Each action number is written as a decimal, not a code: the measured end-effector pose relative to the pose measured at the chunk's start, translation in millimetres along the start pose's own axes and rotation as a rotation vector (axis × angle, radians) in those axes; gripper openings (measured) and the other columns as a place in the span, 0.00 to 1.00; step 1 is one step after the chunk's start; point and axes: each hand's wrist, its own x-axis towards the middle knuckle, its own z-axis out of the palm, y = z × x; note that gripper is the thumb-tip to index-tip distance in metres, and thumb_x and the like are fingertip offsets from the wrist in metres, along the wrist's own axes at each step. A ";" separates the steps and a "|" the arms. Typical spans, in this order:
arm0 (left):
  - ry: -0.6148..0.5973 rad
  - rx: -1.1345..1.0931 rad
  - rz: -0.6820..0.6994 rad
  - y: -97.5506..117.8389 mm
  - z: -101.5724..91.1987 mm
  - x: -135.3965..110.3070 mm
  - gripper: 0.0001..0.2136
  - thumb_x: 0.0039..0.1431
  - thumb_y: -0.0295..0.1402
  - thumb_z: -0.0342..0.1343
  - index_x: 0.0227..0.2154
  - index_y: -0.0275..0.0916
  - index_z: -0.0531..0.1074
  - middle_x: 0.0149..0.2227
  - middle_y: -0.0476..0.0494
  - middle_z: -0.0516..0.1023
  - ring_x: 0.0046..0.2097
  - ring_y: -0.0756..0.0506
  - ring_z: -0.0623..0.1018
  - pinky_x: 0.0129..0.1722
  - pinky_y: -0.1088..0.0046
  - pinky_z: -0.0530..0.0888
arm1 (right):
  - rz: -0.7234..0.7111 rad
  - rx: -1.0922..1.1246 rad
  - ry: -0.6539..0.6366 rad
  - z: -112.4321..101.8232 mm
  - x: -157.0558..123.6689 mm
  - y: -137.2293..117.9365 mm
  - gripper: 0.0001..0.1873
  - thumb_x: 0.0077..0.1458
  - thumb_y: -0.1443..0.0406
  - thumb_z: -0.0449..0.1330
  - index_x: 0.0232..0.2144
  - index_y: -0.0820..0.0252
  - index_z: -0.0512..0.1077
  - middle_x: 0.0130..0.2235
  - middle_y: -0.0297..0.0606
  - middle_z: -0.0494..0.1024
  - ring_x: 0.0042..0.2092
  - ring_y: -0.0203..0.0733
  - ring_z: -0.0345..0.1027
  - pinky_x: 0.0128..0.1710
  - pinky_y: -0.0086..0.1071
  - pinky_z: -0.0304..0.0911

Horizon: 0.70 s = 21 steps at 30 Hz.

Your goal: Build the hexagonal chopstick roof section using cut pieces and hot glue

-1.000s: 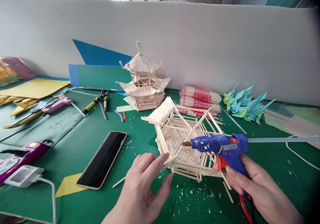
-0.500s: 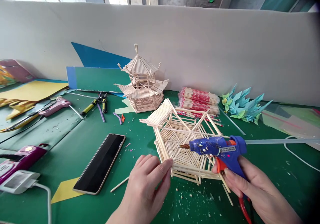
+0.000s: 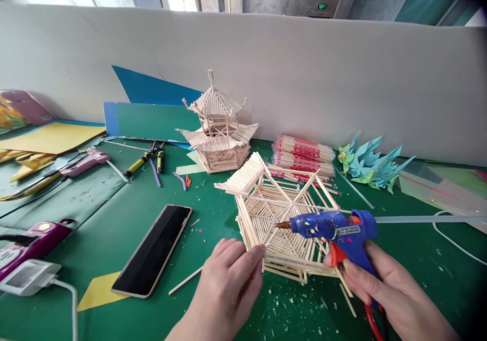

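Observation:
My right hand [image 3: 391,290] is wrapped round the handle of a blue glue gun [image 3: 335,227], fingers at its orange trigger, with a clear glue stick [image 3: 426,219] sticking out of the back. The brown nozzle points left, over an unfinished model of wooden sticks [image 3: 247,219]. This model has a six-sided frame, a web of sticks inside and one slatted roof panel [image 3: 247,173] at its left rear. My left hand [image 3: 228,285] is closed, thumb and fingers pinched at the model's near left corner; the fingertips partly hide what lies between them.
Behind stands a two-tiered stick pagoda [image 3: 218,128], beside bundled sticks in plastic [image 3: 302,153] and blue-green folded paper [image 3: 375,163]. To the left lie a phone [image 3: 154,249], cutting pliers [image 3: 146,161], a pink glue gun [image 3: 85,163] and a purple power strip [image 3: 36,247]. Loose sticks [image 3: 186,280] lie nearby.
The whole view has shifted slightly. Both hands, the glue gun and the stick model keep nearly the same positions relative to each other.

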 end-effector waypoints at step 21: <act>-0.032 -0.046 -0.056 2.9 -1.2 -2.4 0.07 0.55 0.23 0.50 0.36 0.34 0.70 0.23 0.47 0.69 0.25 0.49 0.67 0.25 0.72 0.67 | 0.007 0.002 0.007 -5.8 -3.4 6.9 0.12 0.53 0.54 0.57 0.30 0.56 0.68 0.20 0.31 0.64 0.22 0.34 0.53 0.21 0.27 0.54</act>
